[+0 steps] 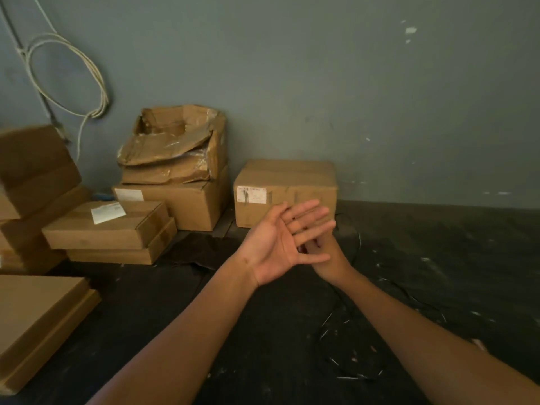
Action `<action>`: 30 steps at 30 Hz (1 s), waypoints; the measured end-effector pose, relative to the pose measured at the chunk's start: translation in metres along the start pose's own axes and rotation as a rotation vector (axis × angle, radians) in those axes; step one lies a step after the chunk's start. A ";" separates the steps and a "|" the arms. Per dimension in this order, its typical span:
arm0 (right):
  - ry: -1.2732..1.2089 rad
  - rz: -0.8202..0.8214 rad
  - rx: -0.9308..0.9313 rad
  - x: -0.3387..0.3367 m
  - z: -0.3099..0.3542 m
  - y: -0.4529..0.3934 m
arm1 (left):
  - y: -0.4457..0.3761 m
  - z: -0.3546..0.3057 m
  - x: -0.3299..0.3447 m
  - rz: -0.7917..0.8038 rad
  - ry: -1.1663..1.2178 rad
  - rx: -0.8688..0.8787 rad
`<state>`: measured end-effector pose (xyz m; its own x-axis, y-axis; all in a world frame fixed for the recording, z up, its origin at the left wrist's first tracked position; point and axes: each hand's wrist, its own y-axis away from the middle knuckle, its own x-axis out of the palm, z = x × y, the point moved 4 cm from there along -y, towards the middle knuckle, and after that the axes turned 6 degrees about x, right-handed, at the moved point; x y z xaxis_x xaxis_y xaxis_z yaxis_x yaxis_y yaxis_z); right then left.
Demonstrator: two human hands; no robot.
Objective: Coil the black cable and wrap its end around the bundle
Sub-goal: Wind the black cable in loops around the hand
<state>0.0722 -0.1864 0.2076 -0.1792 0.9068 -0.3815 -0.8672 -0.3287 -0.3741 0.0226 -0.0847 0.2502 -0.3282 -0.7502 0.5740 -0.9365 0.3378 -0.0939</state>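
A thin black cable (pixel 347 361) lies loose on the dark floor, in untidy loops at lower right. One strand arcs up past my hands toward the box behind them. My left hand (pixel 280 244) is raised in the middle of the view, palm toward me, fingers straight and apart, holding nothing. My right hand (pixel 328 258) sits just behind it, touching the left fingers. Most of its fingers are hidden, and I cannot see whether they close on anything. Neither hand visibly touches the cable.
A sealed cardboard box (pixel 285 194) stands against the grey wall behind my hands. More boxes (pixel 111 226) are stacked at left, one torn open (pixel 175 141). A white cable coil (pixel 67 77) hangs on the wall. Pale scraps litter the floor.
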 end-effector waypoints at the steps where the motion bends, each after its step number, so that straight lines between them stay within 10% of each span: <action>1: 0.027 0.026 0.014 0.001 -0.006 0.001 | -0.002 -0.005 0.003 0.005 -0.020 0.011; 15: 0.402 0.489 0.124 0.004 0.046 0.054 | -0.034 -0.072 -0.043 -0.040 -0.219 0.079; 23: 0.491 0.420 -0.001 -0.045 0.106 0.036 | -0.027 -0.058 -0.071 -0.085 -0.428 -0.015; 30: 0.544 0.208 -0.092 -0.102 0.149 -0.009 | -0.008 -0.020 -0.067 0.188 -0.580 -0.333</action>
<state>0.0293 -0.2367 0.3759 -0.0566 0.5633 -0.8243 -0.7913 -0.5288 -0.3070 0.0547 -0.0254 0.2288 -0.5810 -0.8131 0.0365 -0.8000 0.5787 0.1584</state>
